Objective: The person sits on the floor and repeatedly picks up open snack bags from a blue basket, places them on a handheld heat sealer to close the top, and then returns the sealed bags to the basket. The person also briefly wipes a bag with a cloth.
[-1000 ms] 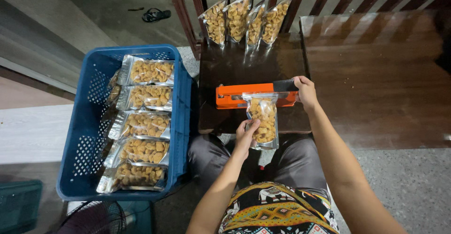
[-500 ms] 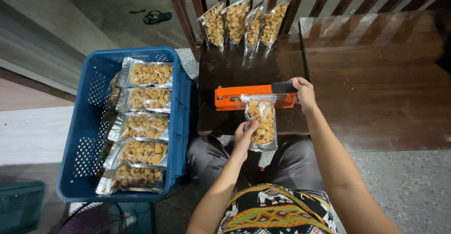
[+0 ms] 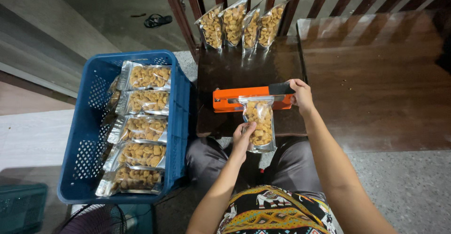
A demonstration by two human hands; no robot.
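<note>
Clear snack pouch, top edge in an orange heat sealer on a dark wooden table | left hand grips pouch's side | right hand closed on sealer's black handle | blue crate of filled pouches at left | four pouches lean against railing behind.

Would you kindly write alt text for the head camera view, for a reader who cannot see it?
A seated person's right hand presses down an orange sealer on a dark table, while the left hand holds a snack pouch in it. A blue crate of pouches sits at left; four more pouches lean on a railing.
</note>
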